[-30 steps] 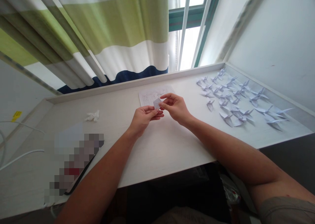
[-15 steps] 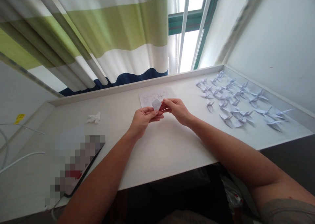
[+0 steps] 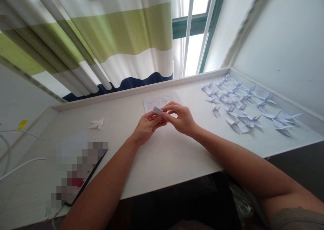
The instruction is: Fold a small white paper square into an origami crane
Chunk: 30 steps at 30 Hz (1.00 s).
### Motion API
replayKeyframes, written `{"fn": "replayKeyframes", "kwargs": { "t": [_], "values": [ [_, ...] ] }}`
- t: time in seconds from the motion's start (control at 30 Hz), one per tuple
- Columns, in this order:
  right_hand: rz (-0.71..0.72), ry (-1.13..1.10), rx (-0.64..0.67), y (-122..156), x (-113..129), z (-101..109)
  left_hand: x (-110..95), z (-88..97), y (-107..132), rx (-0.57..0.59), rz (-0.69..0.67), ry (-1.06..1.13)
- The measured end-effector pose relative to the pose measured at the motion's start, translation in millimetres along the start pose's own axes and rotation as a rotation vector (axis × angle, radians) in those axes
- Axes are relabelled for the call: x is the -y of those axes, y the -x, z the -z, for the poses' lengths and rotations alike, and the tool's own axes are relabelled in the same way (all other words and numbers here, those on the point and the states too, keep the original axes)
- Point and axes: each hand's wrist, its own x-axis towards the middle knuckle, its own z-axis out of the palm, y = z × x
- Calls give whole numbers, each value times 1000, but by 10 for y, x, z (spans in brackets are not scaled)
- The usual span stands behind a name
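A small folded piece of white paper (image 3: 158, 110) is held above the middle of the white desk (image 3: 162, 162). My left hand (image 3: 147, 126) is closed on its lower left part, thumb on top. My right hand (image 3: 181, 117) pinches it from the right with thumb and forefinger, so the two hands meet at the paper. The fingers hide its lower part. Just behind the hands lies a sheet with printing or writing (image 3: 152, 102). Off to the right, several white folded paper cranes (image 3: 238, 105) stand in a cluster on the desk.
A crumpled white tissue (image 3: 97, 123) lies left of my hands. Nearer on the left is a dark-edged device, partly blurred out (image 3: 86, 176), with white cables (image 3: 22, 166) beside it. A raised rim (image 3: 121, 97) runs along the desk's back, before a striped curtain (image 3: 126, 34).
The folded paper has turned and tipped between my fingers, showing a smaller face. My right thumb has come over onto it, and the right hand has rotated slightly.
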Motion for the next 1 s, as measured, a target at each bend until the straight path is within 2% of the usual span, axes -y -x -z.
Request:
{"fn": "replayKeyframes", "kwargs": {
  "t": [0.27, 0.53, 0.77, 1.0],
  "values": [
    [98, 76, -46, 28, 38, -4, 10, -2, 12, 4, -39, -61],
    [5, -8, -67, -30, -60, 31, 1, -60, 16, -179, -346, -345],
    [-113, -103, -32, -47, -81, -1, 15, -29, 15, -228, -337, -422],
    [-239, -178, -37, -46, -64, -2, 11, -67, 37, -189, -287, -400]
  ]
}}
